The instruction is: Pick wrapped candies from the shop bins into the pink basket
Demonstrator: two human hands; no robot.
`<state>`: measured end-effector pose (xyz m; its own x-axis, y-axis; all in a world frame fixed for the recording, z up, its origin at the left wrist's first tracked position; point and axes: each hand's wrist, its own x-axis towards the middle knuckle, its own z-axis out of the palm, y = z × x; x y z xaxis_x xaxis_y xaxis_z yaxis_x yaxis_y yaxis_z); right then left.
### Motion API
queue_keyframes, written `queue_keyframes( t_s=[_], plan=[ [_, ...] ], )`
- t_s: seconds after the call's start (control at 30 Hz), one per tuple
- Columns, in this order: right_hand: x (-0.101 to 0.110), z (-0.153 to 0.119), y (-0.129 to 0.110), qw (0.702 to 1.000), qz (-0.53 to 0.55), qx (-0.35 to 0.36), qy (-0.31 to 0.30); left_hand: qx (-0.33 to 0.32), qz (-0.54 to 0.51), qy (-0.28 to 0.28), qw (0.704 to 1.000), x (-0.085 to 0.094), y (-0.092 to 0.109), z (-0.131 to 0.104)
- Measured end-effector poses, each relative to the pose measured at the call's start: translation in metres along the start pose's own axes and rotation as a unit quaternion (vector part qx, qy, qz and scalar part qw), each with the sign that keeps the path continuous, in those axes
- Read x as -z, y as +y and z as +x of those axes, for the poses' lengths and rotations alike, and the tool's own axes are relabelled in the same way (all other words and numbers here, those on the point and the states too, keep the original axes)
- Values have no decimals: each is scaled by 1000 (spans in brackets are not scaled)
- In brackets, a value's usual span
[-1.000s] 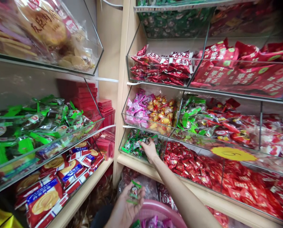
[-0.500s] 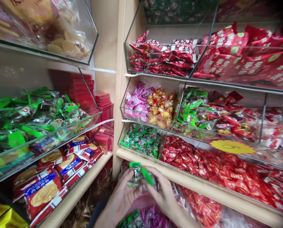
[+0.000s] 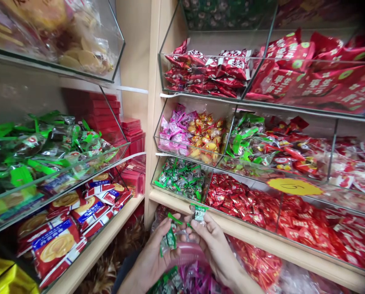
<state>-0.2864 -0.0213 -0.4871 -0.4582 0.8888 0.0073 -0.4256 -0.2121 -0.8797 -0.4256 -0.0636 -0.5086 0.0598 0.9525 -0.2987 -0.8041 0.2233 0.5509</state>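
Observation:
My left hand (image 3: 158,255) is at the lower middle, its fingers closed on small green-and-clear candy packets (image 3: 169,237), one with a green end sticking up between the fingers. Close by on the right, my right hand (image 3: 211,245) pinches another green-topped packet (image 3: 198,214) between thumb and fingers. Both hands are over a pink container (image 3: 191,250) holding purple and green wrapped candies (image 3: 196,277). Just above the hands, a clear shelf bin holds similar green packets (image 3: 181,177).
Red candies (image 3: 231,196) fill the bins to the right, under a yellow price tag (image 3: 294,186). A wooden shelf edge (image 3: 246,228) runs just above and right of the hands. On the left are bins of green packets (image 3: 47,139) and red-blue biscuit packs (image 3: 55,245).
A green-topped packet now shows in my right hand, raised beside the shelf edge. My left hand has turned slightly, with its packets lower in the fingers. The view has shifted a little.

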Motion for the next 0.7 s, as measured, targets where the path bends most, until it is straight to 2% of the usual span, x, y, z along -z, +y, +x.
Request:
queue_keyframes(
  t_s=[0.07,0.2,0.3,0.37,0.43,0.53,0.6,0.7],
  plan=[
    [1,0,0,1000,-5,-5,0,-2,26,31,999,-3,1,-2],
    [6,0,0,999,-34,-1,-23,3,91,42,995,-7,0,-12],
    [13,-3,4,991,-129,0,-34,-5,178,74,981,-1,-3,-22],
    [20,-8,9,975,-220,12,-36,-42,249,77,965,8,-4,-28],
    [27,-14,14,947,-319,25,-42,-98,328,71,937,18,-3,-33],
    [34,-26,22,877,-478,20,-58,-173,438,99,877,32,-3,-36],
    [34,-34,28,831,-550,22,-73,-193,486,98,847,39,-9,-37],
    [32,-43,39,789,-603,4,-117,-186,529,64,826,46,-23,-38]
  ],
)
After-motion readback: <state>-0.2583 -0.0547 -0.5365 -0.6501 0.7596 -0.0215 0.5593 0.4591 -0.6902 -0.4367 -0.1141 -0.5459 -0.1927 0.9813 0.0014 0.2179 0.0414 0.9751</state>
